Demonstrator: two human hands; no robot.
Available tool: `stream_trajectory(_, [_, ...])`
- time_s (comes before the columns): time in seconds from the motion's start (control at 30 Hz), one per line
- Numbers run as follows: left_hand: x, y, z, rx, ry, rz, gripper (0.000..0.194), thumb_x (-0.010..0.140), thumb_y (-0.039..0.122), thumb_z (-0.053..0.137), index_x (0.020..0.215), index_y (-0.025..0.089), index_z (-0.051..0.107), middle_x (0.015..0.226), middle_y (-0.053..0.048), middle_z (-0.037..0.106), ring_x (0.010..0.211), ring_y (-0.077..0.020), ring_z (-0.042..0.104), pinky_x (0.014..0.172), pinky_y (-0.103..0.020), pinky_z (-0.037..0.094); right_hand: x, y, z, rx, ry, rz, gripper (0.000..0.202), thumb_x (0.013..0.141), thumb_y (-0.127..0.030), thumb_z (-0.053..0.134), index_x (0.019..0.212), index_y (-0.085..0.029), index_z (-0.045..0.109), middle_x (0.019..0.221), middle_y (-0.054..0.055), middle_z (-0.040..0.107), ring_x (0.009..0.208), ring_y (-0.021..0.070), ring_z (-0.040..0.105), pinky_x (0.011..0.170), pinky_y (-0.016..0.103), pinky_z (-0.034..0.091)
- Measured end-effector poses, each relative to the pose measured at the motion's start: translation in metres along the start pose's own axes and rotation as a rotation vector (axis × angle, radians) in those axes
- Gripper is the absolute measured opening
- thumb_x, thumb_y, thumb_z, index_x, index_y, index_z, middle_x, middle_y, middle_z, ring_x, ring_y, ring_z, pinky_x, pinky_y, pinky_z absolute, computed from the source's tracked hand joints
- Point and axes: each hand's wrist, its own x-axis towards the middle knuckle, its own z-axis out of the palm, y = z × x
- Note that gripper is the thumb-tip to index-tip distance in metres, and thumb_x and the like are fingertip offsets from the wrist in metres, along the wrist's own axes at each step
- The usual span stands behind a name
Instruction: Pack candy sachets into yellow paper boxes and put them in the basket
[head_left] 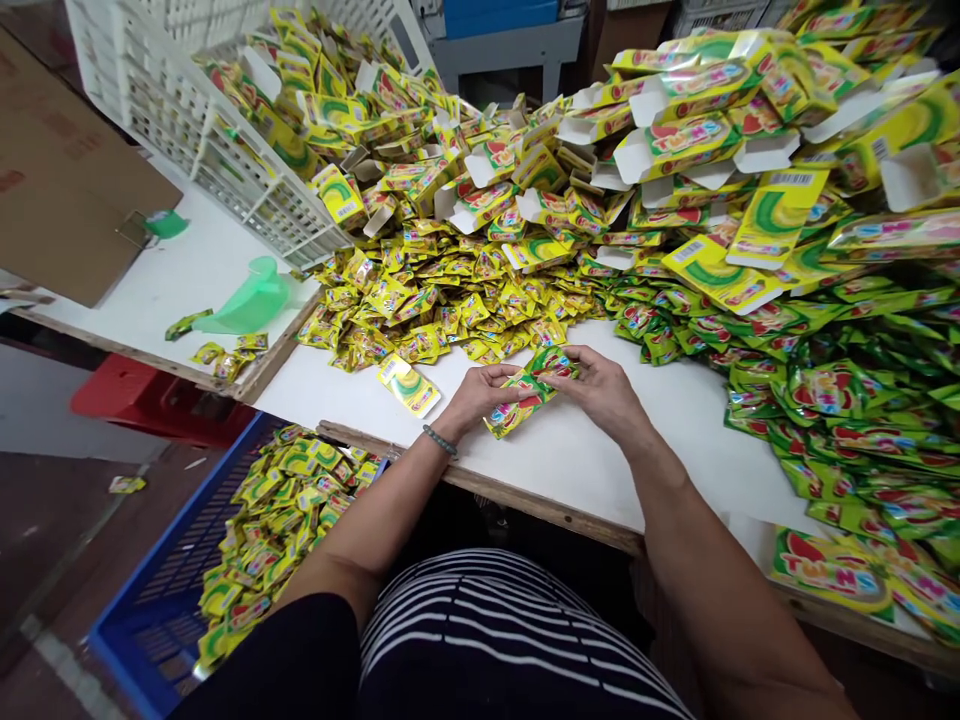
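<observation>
Near the table's front edge, my left hand (480,397) is closed around a small yellow box (504,414) printed with bright letters. My right hand (598,388) pinches a green packet (553,366) at the upper right end of that box, where the two meet. Whether the packet is partly inside the box cannot be made out. A yellow carton (409,385) lies flat on the table just left of my left hand. Behind my hands is a heap of small yellow packets (450,300); green packets (832,390) are piled to the right.
Open yellow boxes (679,145) are heaped at the back of the white table (592,470). A white basket (225,150) tips over at the back left, near a green scoop (251,300). Below left, a blue crate (142,610) holds filled boxes. A brown carton (67,170) stands far left.
</observation>
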Motion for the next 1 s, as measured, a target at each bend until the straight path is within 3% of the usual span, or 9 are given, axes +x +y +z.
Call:
stream_trajectory(0.07, [-0.001,0.002,0.000,0.000,-0.010,0.003,0.058,0.043,0.031,0.092,0.093,0.011,0.070,0.077,-0.003,0.074,0.065,-0.0140,0.067,0.071,-0.028,0.053,0.001,0.000,-0.003,0.009,-0.029,0.009,0.048,0.066,-0.049,0.075,0.103,-0.021,0.064,0.095,0.004,0.070,0.083,0.0219,0.065,0.075,0.037,0.053])
stream_trajectory(0.23, [-0.005,0.003,0.000,0.039,-0.034,0.022,0.058,0.044,0.029,0.092,0.094,0.011,0.071,0.081,-0.004,0.074,0.067,-0.0130,0.066,0.072,-0.028,0.053,-0.002,-0.005,0.004,-0.279,0.065,-0.039,0.035,0.069,-0.045,0.071,0.095,-0.022,0.065,0.086,0.003,0.069,0.076,0.0206,0.062,0.073,0.037,0.049])
stream_trajectory(0.33, [-0.003,0.001,0.001,0.074,-0.044,0.052,0.057,0.043,0.028,0.091,0.094,0.011,0.070,0.081,-0.002,0.073,0.068,-0.0126,0.065,0.073,-0.028,0.052,-0.004,-0.006,0.008,-0.329,0.133,-0.075,0.028,0.069,-0.045,0.069,0.084,-0.022,0.066,0.086,0.003,0.066,0.075,0.0198,0.060,0.075,0.037,0.049])
stream_trajectory(0.4, [-0.001,-0.001,0.001,0.082,-0.039,0.060,0.059,0.042,0.027,0.092,0.094,0.012,0.070,0.080,-0.001,0.073,0.067,-0.0121,0.065,0.072,-0.027,0.051,-0.004,-0.006,0.006,-0.321,0.114,-0.089,0.028,0.071,-0.047,0.067,0.082,-0.022,0.067,0.085,0.003,0.065,0.073,0.0193,0.058,0.073,0.037,0.049])
stream_trajectory(0.5, [0.001,-0.003,0.002,0.071,-0.020,0.052,0.059,0.044,0.027,0.091,0.097,0.012,0.069,0.081,-0.001,0.073,0.067,-0.0122,0.065,0.072,-0.027,0.050,-0.002,-0.004,-0.002,-0.309,0.043,-0.117,0.029,0.076,-0.050,0.064,0.085,-0.024,0.071,0.097,0.006,0.064,0.089,0.0228,0.058,0.082,0.040,0.048])
stream_trajectory(0.6, [0.003,-0.005,0.002,0.038,0.013,0.054,0.058,0.045,0.028,0.091,0.096,0.013,0.069,0.082,-0.001,0.073,0.066,-0.0125,0.065,0.071,-0.028,0.050,0.000,-0.002,-0.003,-0.349,0.058,-0.134,0.027,0.082,-0.048,0.058,0.082,-0.026,0.073,0.111,0.007,0.063,0.109,0.0264,0.050,0.099,0.046,0.041])
stream_trajectory(0.83, [0.001,-0.008,0.004,-0.066,0.093,0.053,0.062,0.038,0.024,0.093,0.093,0.011,0.068,0.074,0.000,0.072,0.065,-0.0131,0.065,0.072,-0.029,0.051,0.003,0.004,0.019,-0.327,0.018,-0.055,0.028,0.084,-0.044,0.057,0.069,-0.026,0.072,0.113,0.006,0.065,0.118,0.0289,0.043,0.105,0.049,0.035])
stream_trajectory(1.0, [0.002,-0.005,0.009,-0.061,0.106,0.139,0.063,0.043,0.025,0.091,0.100,0.012,0.069,0.081,-0.001,0.074,0.067,-0.0117,0.065,0.073,-0.026,0.051,0.005,0.002,0.016,-0.235,0.230,-0.005,0.030,0.075,-0.052,0.067,0.075,-0.023,0.073,0.111,0.008,0.064,0.111,0.0280,0.051,0.100,0.048,0.038])
